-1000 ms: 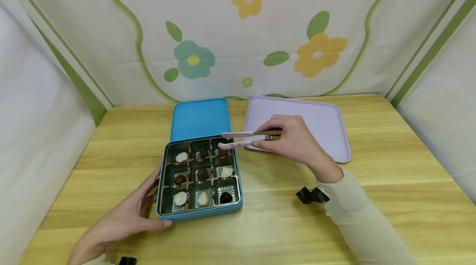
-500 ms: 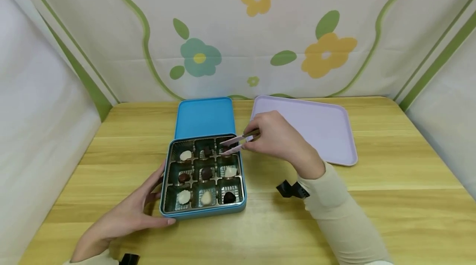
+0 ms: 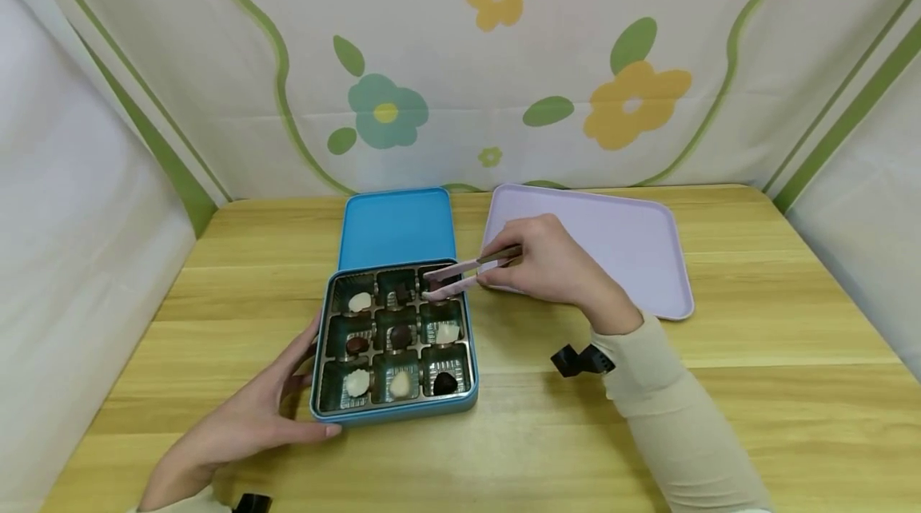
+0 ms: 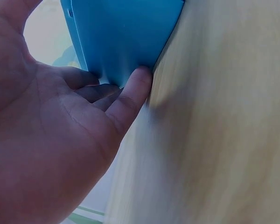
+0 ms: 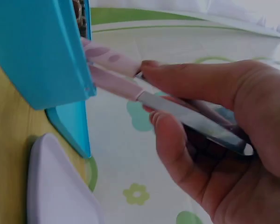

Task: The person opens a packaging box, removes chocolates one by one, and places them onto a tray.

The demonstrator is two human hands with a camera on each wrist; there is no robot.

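Note:
A blue tin (image 3: 405, 418) sits on the table, its insert parted into several compartments with one dark or white chocolate each. My left hand (image 3: 248, 421) holds the tin's near left corner, thumb along the front and fingertips on the left side; in the left wrist view the fingers touch the blue wall. My right hand (image 3: 547, 261) grips tongs (image 3: 460, 287) with pink tips and metal handles between thumb and fingers. The spread tips reach over the right rim into the back right compartment, around a dark chocolate (image 3: 440, 283) they partly hide.
The blue lid (image 3: 396, 229) lies behind the tin. A lilac tray (image 3: 619, 245) stands at the back right, partly hidden by my right hand. A flowered white cloth (image 3: 460, 57) hangs behind the wooden table (image 3: 540, 449).
My right hand has brought the tongs down into the back right compartment, then shifted slightly back to the right with the tips wider apart. The left hand stays on the tin.

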